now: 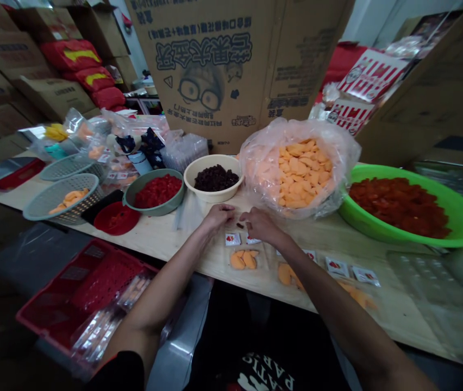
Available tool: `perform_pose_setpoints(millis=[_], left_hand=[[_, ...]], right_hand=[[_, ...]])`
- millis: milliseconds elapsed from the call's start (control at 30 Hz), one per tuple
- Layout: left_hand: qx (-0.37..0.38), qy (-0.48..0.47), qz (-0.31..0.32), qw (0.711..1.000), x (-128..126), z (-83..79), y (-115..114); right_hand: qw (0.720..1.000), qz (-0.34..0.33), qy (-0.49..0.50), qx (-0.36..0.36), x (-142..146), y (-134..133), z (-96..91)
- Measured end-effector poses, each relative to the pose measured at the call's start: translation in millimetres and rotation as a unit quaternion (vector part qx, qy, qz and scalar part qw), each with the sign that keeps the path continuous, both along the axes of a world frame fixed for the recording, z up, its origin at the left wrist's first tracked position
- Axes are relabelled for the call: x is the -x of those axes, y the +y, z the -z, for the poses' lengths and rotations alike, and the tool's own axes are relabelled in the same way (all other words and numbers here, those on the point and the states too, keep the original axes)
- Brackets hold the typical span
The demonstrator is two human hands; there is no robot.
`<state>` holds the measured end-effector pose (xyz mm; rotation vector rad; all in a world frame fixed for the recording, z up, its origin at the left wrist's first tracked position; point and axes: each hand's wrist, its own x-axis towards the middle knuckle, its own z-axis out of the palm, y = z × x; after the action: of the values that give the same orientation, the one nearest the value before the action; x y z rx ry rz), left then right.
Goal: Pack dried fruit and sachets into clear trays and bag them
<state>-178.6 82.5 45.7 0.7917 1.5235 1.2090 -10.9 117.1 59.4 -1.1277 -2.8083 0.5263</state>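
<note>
My left hand (217, 215) is at the far-left side of a clear plastic tray, fingers pointing right and drawn together; what they hold is not clear. Facing it from the right, my right hand (262, 225) has its fingers bent, with its index fingertip near the tray's far compartment. A small dark brown piece (240, 225) lies between the two hands. Nearer to me in this tray are a small white sachet (232, 239) with a red print and several orange candy pieces (243, 259). A second sachet (251, 239) is partly covered by my right hand.
Behind my hands stand a cream bowl (191, 184) of dark pieces and a plastic bag (256, 163) of orange candies. A grey-green bowl (154, 209) of red pieces is left; a green basin (460, 239) is right. More filled trays (357, 290) lie under my right arm.
</note>
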Motion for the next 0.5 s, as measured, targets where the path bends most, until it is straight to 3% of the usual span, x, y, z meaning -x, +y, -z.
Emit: perform_pose_setpoints(millis=[133,233,400,500], left_hand=[[0.026,0.012,0.011,1.000,6.2,2.8,1.4],[0.026,0.028,0.021,0.999,7.2,3.3,0.6],[0.010,0.053,0.067,0.996,-12.4,3.0,3.7],[0.010,0.095,0.108,0.990,-33.9,6.1,9.0]], right_hand=[[0.998,-0.045,-0.052,-0.009,8.2,-1.8,2.6],[1.000,-0.029,-0.008,0.005,1.7,1.5,5.7],[0.985,0.077,0.156,0.013,-38.2,12.6,9.1],[0.978,0.084,0.190,0.031,-68.7,12.3,11.2]])
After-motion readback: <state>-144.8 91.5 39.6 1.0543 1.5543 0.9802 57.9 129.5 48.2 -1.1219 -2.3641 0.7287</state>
